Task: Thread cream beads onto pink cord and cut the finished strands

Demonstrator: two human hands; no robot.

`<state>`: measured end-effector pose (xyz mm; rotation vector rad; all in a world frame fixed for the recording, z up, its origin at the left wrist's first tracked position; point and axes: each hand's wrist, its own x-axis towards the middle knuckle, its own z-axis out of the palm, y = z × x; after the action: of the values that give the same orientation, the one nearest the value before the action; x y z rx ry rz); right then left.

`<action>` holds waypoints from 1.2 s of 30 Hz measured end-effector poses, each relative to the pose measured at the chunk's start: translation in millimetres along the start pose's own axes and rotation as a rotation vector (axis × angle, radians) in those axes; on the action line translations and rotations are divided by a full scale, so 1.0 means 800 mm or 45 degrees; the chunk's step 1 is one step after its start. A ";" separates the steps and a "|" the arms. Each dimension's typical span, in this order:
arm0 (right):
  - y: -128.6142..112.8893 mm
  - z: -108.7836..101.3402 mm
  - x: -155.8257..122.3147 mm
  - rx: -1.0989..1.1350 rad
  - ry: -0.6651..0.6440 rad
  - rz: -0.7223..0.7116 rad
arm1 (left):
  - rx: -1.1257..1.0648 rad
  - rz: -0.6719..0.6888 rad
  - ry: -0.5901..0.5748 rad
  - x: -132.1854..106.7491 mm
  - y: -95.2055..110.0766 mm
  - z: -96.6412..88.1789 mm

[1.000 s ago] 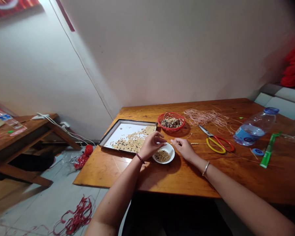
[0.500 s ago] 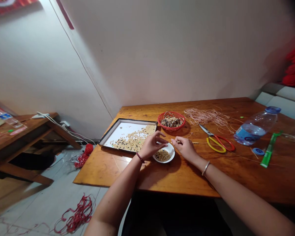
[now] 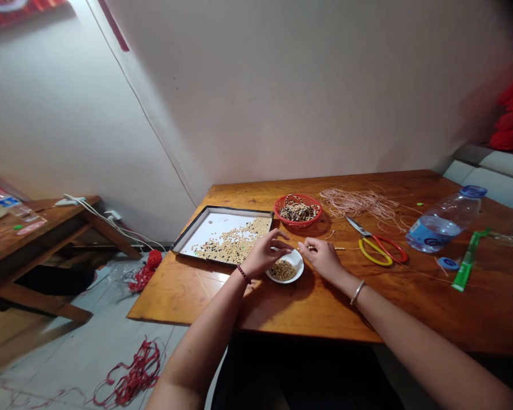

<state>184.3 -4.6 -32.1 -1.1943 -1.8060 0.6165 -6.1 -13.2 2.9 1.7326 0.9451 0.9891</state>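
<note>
A person's left hand (image 3: 265,253) curves over a white bowl (image 3: 299,266) of small tan beads (image 3: 283,270), though whether its fingers grip one cannot be made out. Apart from it, just beyond the bowl's right side, the right hand (image 3: 324,259) pinches a beaded strand (image 3: 339,248) that pokes out to the right. Left of the left hand lies a bead-strewn tray (image 3: 217,222); right of the right hand, scissors (image 3: 373,237). Past both hands sit a red basket (image 3: 298,225) and tangled pink cord (image 3: 359,203).
</note>
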 end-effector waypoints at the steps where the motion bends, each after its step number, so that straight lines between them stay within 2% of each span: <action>1: 0.000 0.000 0.000 -0.005 -0.003 0.002 | 0.007 0.006 -0.005 0.000 0.000 0.000; 7: 0.001 0.000 0.001 -0.014 0.001 -0.008 | 0.123 0.007 -0.030 0.001 0.001 -0.002; 11: 0.001 0.000 -0.001 -0.022 -0.014 -0.003 | 0.408 0.029 0.007 0.002 0.002 -0.005; 19: 0.001 0.003 -0.002 -0.026 -0.030 -0.003 | 0.587 0.035 -0.102 0.000 0.010 -0.006; 25: 0.011 -0.003 0.007 -0.052 0.165 0.053 | 1.138 0.059 -0.048 -0.002 0.003 -0.007; 27: 0.015 -0.005 0.012 -0.013 0.221 0.077 | 1.237 0.073 -0.062 -0.003 0.001 -0.007; 36: 0.020 0.003 0.016 0.159 0.204 0.136 | 1.291 0.073 -0.253 -0.012 0.005 -0.003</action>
<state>187.9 14.0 -40.3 -1.2251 -1.5555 0.6655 -11.5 -22.0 5.4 2.6240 1.3911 0.3246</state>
